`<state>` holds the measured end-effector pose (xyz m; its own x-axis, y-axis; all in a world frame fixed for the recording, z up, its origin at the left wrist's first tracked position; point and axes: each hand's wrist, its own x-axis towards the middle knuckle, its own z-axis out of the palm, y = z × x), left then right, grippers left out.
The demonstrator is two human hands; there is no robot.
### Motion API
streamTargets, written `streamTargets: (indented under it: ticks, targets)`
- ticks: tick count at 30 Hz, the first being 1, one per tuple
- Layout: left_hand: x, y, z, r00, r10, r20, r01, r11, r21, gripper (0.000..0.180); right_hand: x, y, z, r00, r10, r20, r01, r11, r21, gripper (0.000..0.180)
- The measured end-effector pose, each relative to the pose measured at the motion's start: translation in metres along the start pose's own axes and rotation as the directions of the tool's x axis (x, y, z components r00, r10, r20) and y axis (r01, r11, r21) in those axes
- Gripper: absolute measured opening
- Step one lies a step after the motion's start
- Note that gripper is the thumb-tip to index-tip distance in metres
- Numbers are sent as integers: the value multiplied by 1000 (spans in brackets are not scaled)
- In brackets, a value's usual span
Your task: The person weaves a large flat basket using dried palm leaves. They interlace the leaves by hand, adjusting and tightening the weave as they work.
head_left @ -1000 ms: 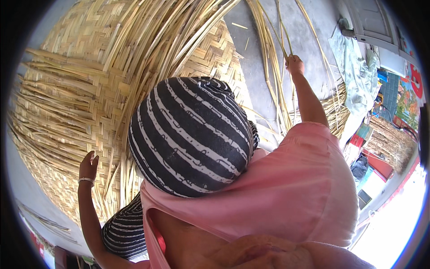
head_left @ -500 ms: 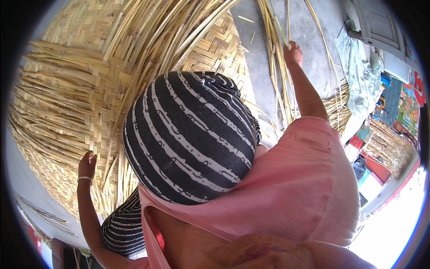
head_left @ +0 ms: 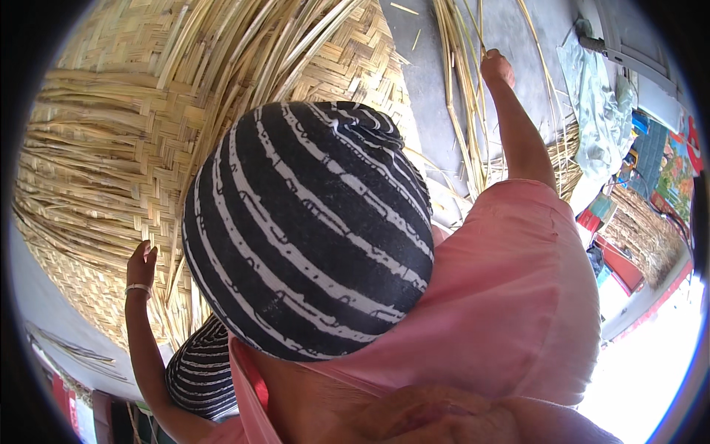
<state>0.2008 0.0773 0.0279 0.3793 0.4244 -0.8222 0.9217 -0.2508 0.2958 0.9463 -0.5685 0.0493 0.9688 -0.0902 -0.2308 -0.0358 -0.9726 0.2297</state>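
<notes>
A large woven mat (head_left: 370, 74) of pale flat strips lies under me, with long unwoven strip ends (head_left: 81, 159) fanning out on its left side. My left hand (head_left: 142, 264), a pale band at its wrist, is over the mat beside these ends. Its thumb and fingers are apart, with nothing visible between them. Reaching far out to the right, my right hand (head_left: 498, 68) is closed on a long thin reed strip (head_left: 475, 26). Near that hand, a bundle of loose reed strips (head_left: 457, 96) lies on the grey floor. My striped knee (head_left: 310, 229) hides the middle of the mat.
Crumpled clear plastic sheeting (head_left: 595, 107) lies at the right, near a grey metal frame (head_left: 643, 55). More reed strips (head_left: 566, 163) are piled beside the plastic. A few dark strips (head_left: 78, 351) lie on the floor at the lower left.
My right hand has moved slightly right and away from me, holding the strip. My left hand has risen a little, its fingers and thumb more apart. The striped knee looks larger.
</notes>
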Motion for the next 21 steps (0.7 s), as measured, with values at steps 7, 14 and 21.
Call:
streamTargets:
  ticks: [7,14,21]
  targets:
    - [4,-2,-1,1000,-3,3,3,1000,17,48,-43,6,42,995,-94,23,94,996,3,39]
    - [-8,41,4,1000,26,-8,-25,999,28,48,-36,12,69,994,-22,107,11,994,106,39]
    - [-18,50,8,988,143,-59,-129,971,200,48,-56,-13,3,959,-160,233,-127,494,860,29]
